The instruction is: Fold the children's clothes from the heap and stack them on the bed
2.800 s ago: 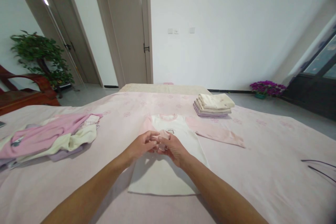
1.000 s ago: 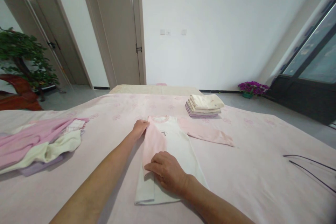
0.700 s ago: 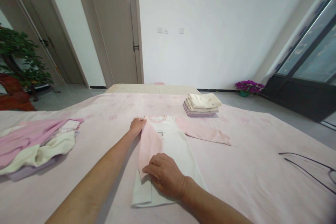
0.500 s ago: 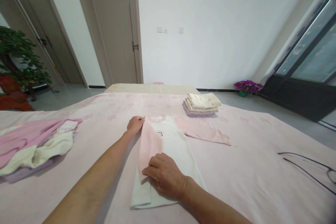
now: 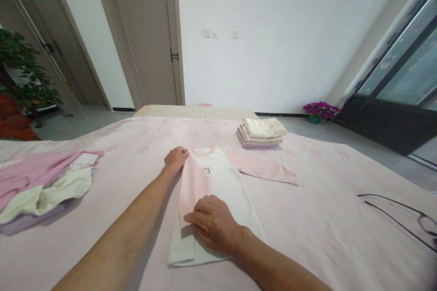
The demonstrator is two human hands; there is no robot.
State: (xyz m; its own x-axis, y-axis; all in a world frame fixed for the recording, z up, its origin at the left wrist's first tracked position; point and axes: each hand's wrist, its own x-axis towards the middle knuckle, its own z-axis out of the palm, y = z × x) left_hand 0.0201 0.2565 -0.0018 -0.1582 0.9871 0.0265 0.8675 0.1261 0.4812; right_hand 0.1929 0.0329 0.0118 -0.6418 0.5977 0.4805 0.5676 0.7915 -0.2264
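Pinching shirt (image 5: 232, 195) (apparently), right hand (image 5: 215, 225) curled

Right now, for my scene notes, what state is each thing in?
Shirt: lying front up, left side folded in.
Left sleeve: folded down over the shirt.
Right sleeve: spread outward, flat.
Stacked clothes: folded.
Clothes at far left: unfolded, heaped.
Glasses: arms open, partly out of view.
Middle door: shut.
Purple flowers: in bloom.
Pink cover: spread out.
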